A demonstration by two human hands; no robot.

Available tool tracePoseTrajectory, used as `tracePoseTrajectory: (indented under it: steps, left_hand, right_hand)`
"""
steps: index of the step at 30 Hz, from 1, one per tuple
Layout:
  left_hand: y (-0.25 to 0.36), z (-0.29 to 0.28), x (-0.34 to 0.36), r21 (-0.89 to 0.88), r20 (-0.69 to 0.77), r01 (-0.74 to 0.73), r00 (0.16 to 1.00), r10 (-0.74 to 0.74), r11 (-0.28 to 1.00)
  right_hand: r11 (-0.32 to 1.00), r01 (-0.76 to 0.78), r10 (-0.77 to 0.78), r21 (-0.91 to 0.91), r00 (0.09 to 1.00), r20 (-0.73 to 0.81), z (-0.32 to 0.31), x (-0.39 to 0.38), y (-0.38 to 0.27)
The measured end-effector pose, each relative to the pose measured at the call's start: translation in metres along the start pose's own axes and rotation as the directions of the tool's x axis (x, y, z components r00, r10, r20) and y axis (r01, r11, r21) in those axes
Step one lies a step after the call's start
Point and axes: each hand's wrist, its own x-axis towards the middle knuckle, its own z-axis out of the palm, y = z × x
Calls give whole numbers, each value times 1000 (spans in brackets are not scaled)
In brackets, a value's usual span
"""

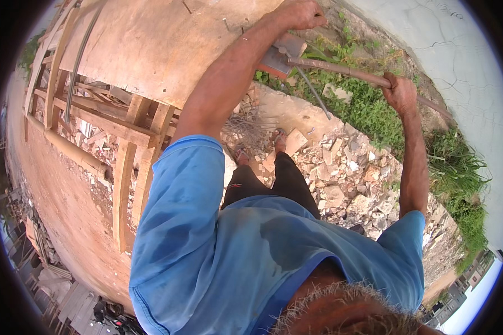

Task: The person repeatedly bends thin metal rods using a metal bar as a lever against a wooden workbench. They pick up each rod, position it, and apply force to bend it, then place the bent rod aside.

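My left hand (302, 13) is closed over the far end of the plywood board (123, 44); what it holds, if anything, I cannot make out. My right hand (399, 92) grips a long rusty metal bar (341, 70). Its other end reaches a grey metal fitting with orange edges (278, 58) at the board's edge, below my left hand. A thinner metal rod (314, 89) slants down from there over the ground. A few nails or short metal pins (226, 25) stick up from the board.
A wooden frame (140, 134) supports the board on the left, with a bamboo pole (75, 151) beside it. My feet (279, 135) stand on rubble and broken tiles (352, 184). Plants (374, 123) grow along a cracked pale wall (458, 56) on the right.
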Motion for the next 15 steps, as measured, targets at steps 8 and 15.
tracePoseTrajectory:
  steps: [8,15]
  left_hand:
    - [-7,9,10,86,-28,-147,988,149,985]
    - [-12,10,22,34,-112,-180,977,183,983]
  right_hand:
    - [946,-321,322,44,947,-13,-9,-105,-79]
    - [860,-497,493,118,868,64,-17,-131,-133]
